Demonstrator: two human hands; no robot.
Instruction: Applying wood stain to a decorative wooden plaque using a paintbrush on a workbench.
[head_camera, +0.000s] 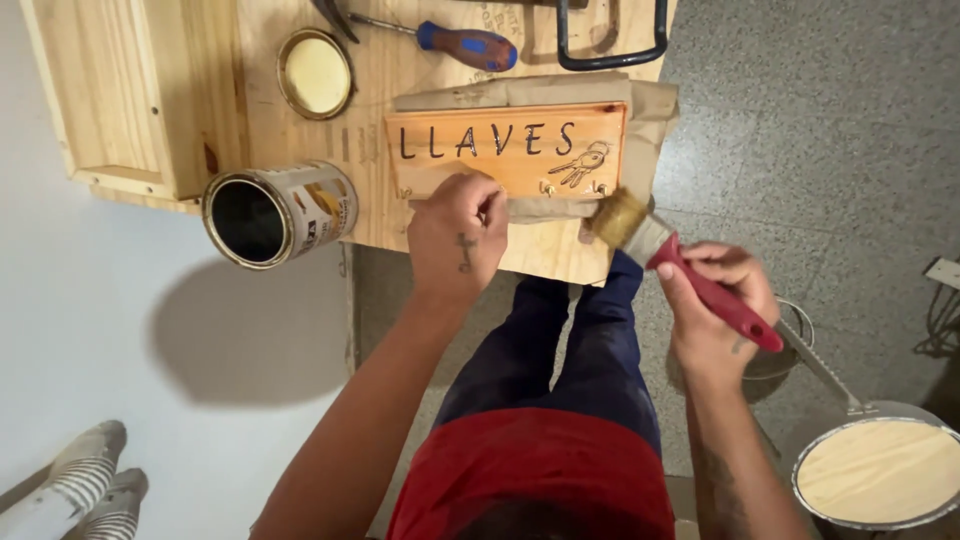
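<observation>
At far left an open can lies tipped at the bench edge, its lid off beyond it. The left hand, fingers curled, pins the near edge of the plaque, which lies on brown paper mid-bench. The plaque's face already looks glossy orange, so coating seems well along; the right hand grips a red-handled brush at its near right corner.
</observation>
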